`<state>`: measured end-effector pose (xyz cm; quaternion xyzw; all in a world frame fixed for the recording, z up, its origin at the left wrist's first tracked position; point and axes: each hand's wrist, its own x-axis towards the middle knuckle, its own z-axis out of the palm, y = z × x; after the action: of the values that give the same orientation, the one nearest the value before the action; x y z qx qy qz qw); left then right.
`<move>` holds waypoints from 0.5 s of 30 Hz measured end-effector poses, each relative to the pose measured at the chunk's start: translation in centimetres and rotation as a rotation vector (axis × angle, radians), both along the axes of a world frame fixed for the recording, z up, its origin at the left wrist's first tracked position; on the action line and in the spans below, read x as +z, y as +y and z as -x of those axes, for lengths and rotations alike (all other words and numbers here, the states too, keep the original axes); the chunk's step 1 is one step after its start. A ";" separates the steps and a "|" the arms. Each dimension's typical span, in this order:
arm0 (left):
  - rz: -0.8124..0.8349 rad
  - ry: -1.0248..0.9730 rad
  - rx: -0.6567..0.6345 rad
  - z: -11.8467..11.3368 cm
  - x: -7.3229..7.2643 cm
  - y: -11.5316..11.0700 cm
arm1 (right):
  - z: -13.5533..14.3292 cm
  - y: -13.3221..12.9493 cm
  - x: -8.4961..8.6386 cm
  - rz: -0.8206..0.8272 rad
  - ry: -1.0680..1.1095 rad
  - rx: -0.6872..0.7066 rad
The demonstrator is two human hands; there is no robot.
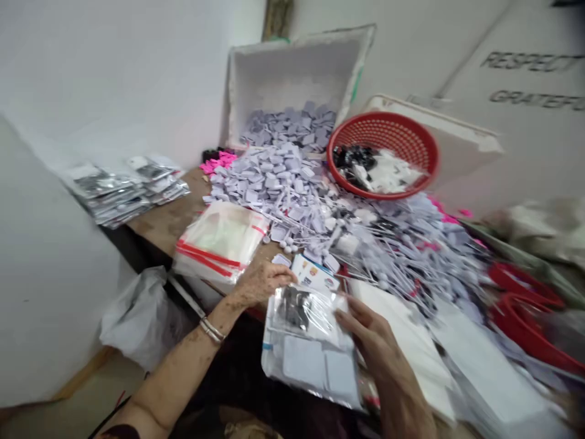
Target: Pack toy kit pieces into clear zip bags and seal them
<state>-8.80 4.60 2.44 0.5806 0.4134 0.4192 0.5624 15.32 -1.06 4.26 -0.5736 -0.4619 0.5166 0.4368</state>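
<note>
A clear plastic packet [311, 360] with pale square pieces and a black part inside hangs over the near table edge. My right hand [375, 335] grips its right side, thumb on top. My left hand [262, 283] is at the packet's upper left corner, fingers pressed together; what they hold, if anything, is too small to tell. Just beyond the packet lies a printed card [313, 274] with small coloured pictures. To the left is a stack of clear bags with red strips [223, 238].
A large heap of pale plastic pieces [274, 177] spills from a white foam box [297, 67]. The red basket [388, 122] sits on the heap. Filled packets [116, 195] are stacked at the far left. White sheets [402, 341] lie at the right.
</note>
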 end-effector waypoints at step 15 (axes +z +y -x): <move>0.275 -0.740 0.134 -3.8 -2.1 -4.1 | 6.9 7.2 -2.7 -0.281 0.457 -0.545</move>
<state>-5.02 0.52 0.37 0.2815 0.2720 0.5765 0.7173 8.45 6.13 1.59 -0.4796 -0.2494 0.4277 0.7245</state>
